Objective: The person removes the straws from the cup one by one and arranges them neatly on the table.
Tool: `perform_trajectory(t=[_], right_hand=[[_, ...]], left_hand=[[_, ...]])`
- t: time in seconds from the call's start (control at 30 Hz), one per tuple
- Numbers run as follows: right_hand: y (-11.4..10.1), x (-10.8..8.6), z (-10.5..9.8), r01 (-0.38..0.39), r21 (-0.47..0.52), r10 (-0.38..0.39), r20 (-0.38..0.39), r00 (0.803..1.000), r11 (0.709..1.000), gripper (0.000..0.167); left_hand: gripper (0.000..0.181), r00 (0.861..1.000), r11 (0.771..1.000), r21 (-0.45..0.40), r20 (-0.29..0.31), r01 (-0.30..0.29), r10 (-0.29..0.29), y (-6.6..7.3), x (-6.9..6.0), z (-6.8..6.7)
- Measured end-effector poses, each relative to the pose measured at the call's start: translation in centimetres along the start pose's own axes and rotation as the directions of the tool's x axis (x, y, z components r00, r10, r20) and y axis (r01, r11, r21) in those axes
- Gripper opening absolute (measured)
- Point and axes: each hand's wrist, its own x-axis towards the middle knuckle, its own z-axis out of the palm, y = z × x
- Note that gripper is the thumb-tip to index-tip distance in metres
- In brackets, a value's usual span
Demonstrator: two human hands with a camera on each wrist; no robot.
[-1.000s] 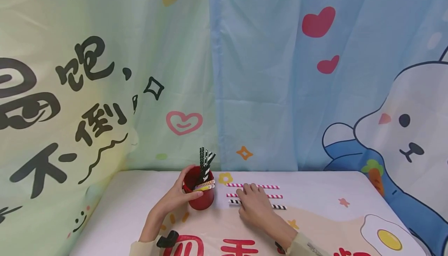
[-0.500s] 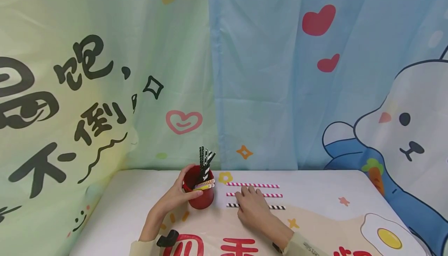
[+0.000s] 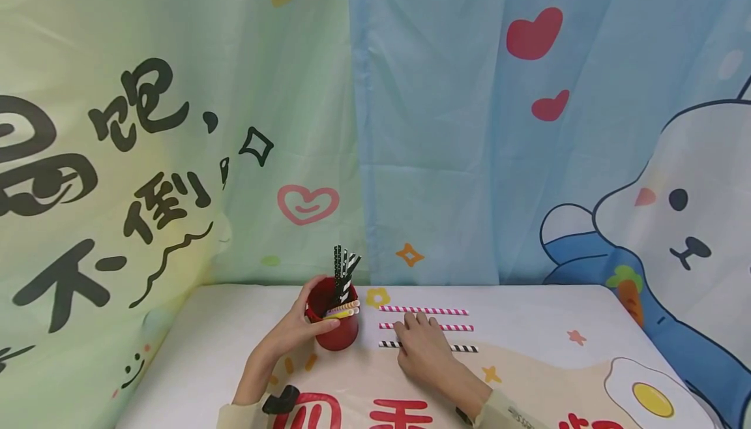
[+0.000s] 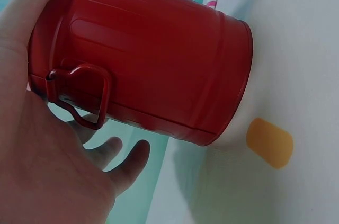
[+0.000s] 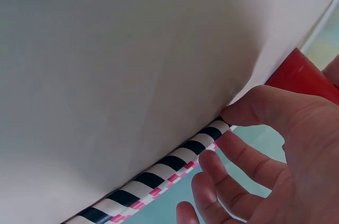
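A red cup [image 3: 337,339] stands at the left, gripped near its rim by my left hand [image 3: 295,328]. Black patterned straws [image 3: 338,263] and several light-coloured ones [image 3: 346,313] lean inside it. The left wrist view shows the cup's side [image 4: 148,60] and handle, with my left hand [image 4: 58,155] around the rim end. My right hand [image 3: 427,351] is over a black-and-white striped straw [image 3: 465,348] lying on the table. In the right wrist view, thumb and forefinger of my right hand [image 5: 310,155] pinch that straw [image 5: 159,172] at its sides; the other fingers are loosely bent.
Two pink-and-white striped straws, one farther back [image 3: 452,312] and one nearer [image 3: 459,328], lie roughly parallel beyond the black-and-white one. The printed tablecloth [image 3: 545,331] reaches back to a hanging printed curtain [image 3: 428,220].
The black-and-white straw has shifted slightly left and turned nearly parallel to the pink ones. My right hand has moved a little left and nearer. My left hand still grips the cup.
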Motion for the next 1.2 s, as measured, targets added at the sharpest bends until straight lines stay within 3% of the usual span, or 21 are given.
perform_trajectory(t=[0.23,0.67,0.9,1.2], right_hand=[[-0.1,-0.1,-0.1,-0.009,-0.011,0.009,0.026,1.0,1.0,0.027],[-0.1,-0.2,0.0,0.001,0.003,-0.001,-0.005,1.0,1.0,0.026],[-0.7,-0.2,-0.7,-0.025,0.067,0.023,0.034,0.999,0.997,0.025],[-2.0,-0.4,-1.6,-0.071,0.182,0.069,0.019,0.997,0.981,0.014]], left_hand=[[0.093,1.0,1.0,-0.003,0.002,-0.003,0.003,0.0,0.0,0.0],[0.091,1.0,1.0,-0.007,0.007,-0.005,0.005,0.0,-0.1,0.1],[0.092,1.0,1.0,-0.003,0.002,-0.002,0.002,-0.2,-0.1,0.0],[0.093,1.0,1.0,-0.004,0.004,-0.003,0.003,-0.2,-0.1,-0.1]])
